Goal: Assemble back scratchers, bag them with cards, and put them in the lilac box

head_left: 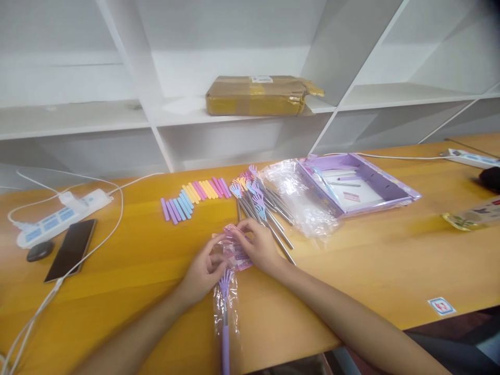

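Note:
A purple back scratcher [225,338] lies inside a clear plastic bag [235,304] near the table's front edge, its hand-shaped end toward the back. My left hand [203,271] is closed on the bag's upper end, just above the scratcher's fingers. On the other side, my right hand [255,245] pinches the same end by its pink printed top [236,252]. Just beyond my hands is a pile of back scratchers [260,200] with metal rods and coloured hand-shaped ends. Left of the pile, purple, blue, yellow and pink handle sleeves [195,195] lie in a row.
A crumpled clear plastic wrap [302,195] lies beside an open purple box [385,185] with a few rods inside. At left are a power strip [62,219], a phone [72,250], a mouse [40,251] and white cables. A taped cardboard box [255,96] sits on the shelf.

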`<state>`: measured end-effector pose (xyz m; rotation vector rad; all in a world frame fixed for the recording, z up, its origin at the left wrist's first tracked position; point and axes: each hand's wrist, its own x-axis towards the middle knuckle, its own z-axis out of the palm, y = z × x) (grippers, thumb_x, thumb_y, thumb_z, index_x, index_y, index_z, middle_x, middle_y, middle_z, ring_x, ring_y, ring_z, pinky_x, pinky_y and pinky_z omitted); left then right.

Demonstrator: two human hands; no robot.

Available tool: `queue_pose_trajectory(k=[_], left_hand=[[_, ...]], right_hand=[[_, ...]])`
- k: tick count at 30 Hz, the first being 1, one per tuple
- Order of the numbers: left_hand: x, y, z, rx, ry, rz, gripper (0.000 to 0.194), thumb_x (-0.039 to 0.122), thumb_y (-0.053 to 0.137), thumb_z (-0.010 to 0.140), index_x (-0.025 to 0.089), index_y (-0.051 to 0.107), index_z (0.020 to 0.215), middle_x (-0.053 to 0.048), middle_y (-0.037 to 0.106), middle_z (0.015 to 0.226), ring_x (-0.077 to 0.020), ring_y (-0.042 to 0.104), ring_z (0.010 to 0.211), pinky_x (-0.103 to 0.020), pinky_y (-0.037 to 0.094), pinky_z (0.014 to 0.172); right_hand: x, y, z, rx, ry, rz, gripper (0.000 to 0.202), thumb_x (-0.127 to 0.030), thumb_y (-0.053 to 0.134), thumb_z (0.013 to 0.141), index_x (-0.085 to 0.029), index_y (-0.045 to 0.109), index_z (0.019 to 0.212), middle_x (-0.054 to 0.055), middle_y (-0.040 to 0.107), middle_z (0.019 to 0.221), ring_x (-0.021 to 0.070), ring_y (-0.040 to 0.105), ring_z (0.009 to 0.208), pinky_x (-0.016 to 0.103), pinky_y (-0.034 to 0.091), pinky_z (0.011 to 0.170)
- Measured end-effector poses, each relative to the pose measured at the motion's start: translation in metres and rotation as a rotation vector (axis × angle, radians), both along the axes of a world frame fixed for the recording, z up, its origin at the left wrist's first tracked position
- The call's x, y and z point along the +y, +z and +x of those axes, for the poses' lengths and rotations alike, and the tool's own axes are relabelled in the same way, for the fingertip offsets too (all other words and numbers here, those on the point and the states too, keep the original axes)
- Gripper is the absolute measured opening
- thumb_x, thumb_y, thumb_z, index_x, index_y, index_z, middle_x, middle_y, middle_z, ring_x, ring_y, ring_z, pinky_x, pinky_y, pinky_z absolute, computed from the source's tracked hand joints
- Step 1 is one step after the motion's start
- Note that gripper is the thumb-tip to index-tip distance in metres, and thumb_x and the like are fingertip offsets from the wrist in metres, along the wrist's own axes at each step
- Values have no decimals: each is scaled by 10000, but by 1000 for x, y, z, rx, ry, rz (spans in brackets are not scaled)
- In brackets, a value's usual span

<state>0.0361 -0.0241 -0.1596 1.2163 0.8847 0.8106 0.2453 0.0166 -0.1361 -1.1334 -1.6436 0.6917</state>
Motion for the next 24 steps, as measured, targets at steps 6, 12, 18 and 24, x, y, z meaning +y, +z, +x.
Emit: queue_pose_trajectory(k=[6, 12, 18, 24], left_hand=[[8, 1, -3, -276, -18, -43, 625, 305, 730, 952, 255, 525, 1540, -174, 579, 1545, -317, 663, 1267, -497, 498, 1104], [14, 12, -5, -539, -34, -204, 562, 282, 594, 934, 78, 629, 1456, -225, 658, 1456, -398, 556, 1424, -613, 295, 1268], [14, 17, -7, -637, -15, -297, 605, 295, 558, 897, 18, 632, 1430, -251, 664, 1434, -435, 541, 1432, -644, 248, 1269], [13, 16, -5, -641, -7, -273, 596, 276, 546, 898, 18, 630, 1428, -243, 641, 1470, -414, 527, 1445, -619, 231, 1289]], right_hand=[[4, 1, 6, 119, -58, -17, 265, -447, 674, 1012, -218, 650, 882, 11, 651, 831, 150, 590, 718, 282, 479, 667], [5, -4, 8, 142, 216, -154, 214, -430, 602, 1053, -232, 681, 1057, 21, 717, 880, 173, 702, 762, 316, 571, 731], [3, -3, 10, -26, 185, -49, 219, -291, 624, 1034, -245, 596, 1247, 15, 719, 948, 166, 684, 822, 294, 534, 730], [2, -1, 10, -198, 192, 95, 113, -212, 636, 1019, -226, 635, 1131, 33, 654, 940, 163, 641, 792, 295, 525, 723]])
